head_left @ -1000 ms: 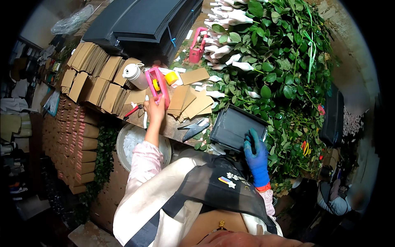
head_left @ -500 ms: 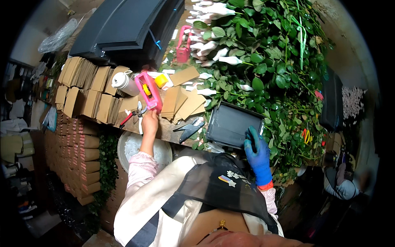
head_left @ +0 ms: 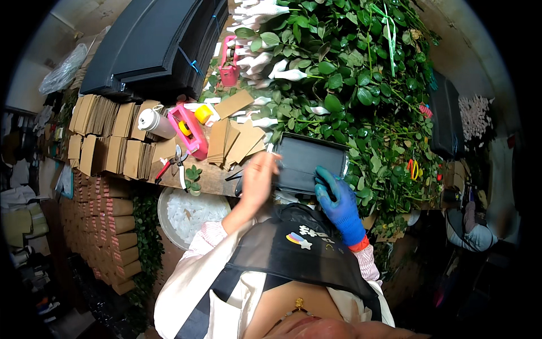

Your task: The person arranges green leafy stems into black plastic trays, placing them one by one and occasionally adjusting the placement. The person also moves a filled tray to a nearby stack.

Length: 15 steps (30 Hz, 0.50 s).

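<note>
My bare left hand (head_left: 258, 176) is at the left edge of a shallow dark rectangular tray (head_left: 307, 155), its curled fingers blurred, so their grip is unclear. My right hand (head_left: 336, 203), in a blue glove, grips the tray's near right edge. Left of them a pink tape dispenser (head_left: 194, 138) with a yellow roll stands behind red-handled pruners (head_left: 165, 168). Loose kraft cards (head_left: 243, 142) lie between dispenser and tray, and dark scissors (head_left: 233, 176) are partly hidden by my left hand. A leafy sprig (head_left: 192, 179) rests at the table's front edge.
Rose stems (head_left: 361, 79) with white-netted heads cover the back right. Black corrugated sheets (head_left: 141, 45), card stacks (head_left: 116, 151) and a white bottle (head_left: 152, 121) occupy the left. A bucket (head_left: 166, 226) with white pieces is below the edge. Another person (head_left: 474, 231) is at far right.
My left hand has let go of the pink dispenser and moved right to the tray. My gloved hand stays at the tray. The camera view has shifted.
</note>
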Each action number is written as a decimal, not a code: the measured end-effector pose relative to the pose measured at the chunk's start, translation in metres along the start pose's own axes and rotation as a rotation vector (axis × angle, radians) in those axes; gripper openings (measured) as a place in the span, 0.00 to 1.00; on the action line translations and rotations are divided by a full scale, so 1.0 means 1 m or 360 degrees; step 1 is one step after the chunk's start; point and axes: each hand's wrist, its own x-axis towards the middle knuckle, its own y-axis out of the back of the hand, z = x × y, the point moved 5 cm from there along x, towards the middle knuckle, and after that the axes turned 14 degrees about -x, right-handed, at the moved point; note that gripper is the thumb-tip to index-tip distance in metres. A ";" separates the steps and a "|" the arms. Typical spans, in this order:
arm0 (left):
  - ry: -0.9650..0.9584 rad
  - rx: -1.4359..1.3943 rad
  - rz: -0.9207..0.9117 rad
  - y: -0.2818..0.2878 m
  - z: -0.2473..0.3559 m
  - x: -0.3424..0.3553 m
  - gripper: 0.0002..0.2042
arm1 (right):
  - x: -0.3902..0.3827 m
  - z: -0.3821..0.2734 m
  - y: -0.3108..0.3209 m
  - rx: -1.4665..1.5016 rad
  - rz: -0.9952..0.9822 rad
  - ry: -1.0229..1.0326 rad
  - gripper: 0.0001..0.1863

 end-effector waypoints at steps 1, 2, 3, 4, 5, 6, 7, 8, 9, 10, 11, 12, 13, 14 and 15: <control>0.0051 0.0062 -0.0140 -0.013 -0.008 -0.006 0.17 | 0.000 0.002 0.000 0.0035 -0.0008 -0.0020 0.22; 0.0001 0.0365 -0.0283 -0.021 -0.009 -0.007 0.16 | 0.001 0.005 0.000 0.0070 -0.0015 -0.0040 0.20; -0.0044 0.0664 -0.0435 -0.032 -0.007 -0.006 0.15 | 0.002 0.008 0.001 0.0101 -0.0019 -0.0071 0.19; -0.0117 0.0815 -0.0478 -0.038 -0.015 -0.001 0.15 | 0.005 0.004 0.005 0.0085 0.0040 -0.0052 0.16; -0.0105 0.1104 -0.0496 -0.038 -0.026 0.005 0.15 | 0.005 0.005 0.003 0.0067 0.0008 -0.0044 0.15; -0.0098 0.1390 -0.0517 -0.041 -0.033 0.014 0.15 | 0.005 0.008 0.002 0.0045 -0.0018 -0.0038 0.15; -0.0090 0.1676 -0.0532 -0.043 -0.039 0.019 0.15 | 0.005 0.011 0.000 0.0022 -0.0045 -0.0030 0.15; -0.0098 0.1726 -0.0491 -0.043 -0.042 0.020 0.17 | 0.005 0.011 -0.003 0.0017 -0.0097 -0.0042 0.15; -0.0051 0.1770 -0.0518 -0.044 -0.043 0.022 0.18 | 0.005 0.009 -0.004 0.0047 -0.0089 -0.0027 0.14; -0.0002 0.1812 -0.0541 -0.043 -0.044 0.025 0.19 | 0.006 0.006 -0.006 0.0076 -0.0082 -0.0011 0.14; 0.0047 0.1854 -0.0563 -0.042 -0.043 0.025 0.19 | 0.006 0.004 -0.007 0.0106 -0.0077 0.0007 0.14; 0.0169 0.1903 -0.0558 -0.039 -0.035 0.025 0.21 | 0.007 0.005 -0.011 0.0081 -0.0056 0.0066 0.15; 0.0193 0.1897 -0.0552 -0.037 -0.034 0.025 0.21 | 0.011 0.008 -0.014 0.0122 -0.0083 0.0037 0.15; 0.0218 0.1890 -0.0545 -0.035 -0.035 0.025 0.21 | 0.017 0.010 -0.017 0.0163 -0.0111 0.0008 0.15; 0.0247 0.1887 -0.0542 -0.032 -0.035 0.024 0.22 | 0.022 0.011 -0.022 0.0207 -0.0140 -0.0025 0.15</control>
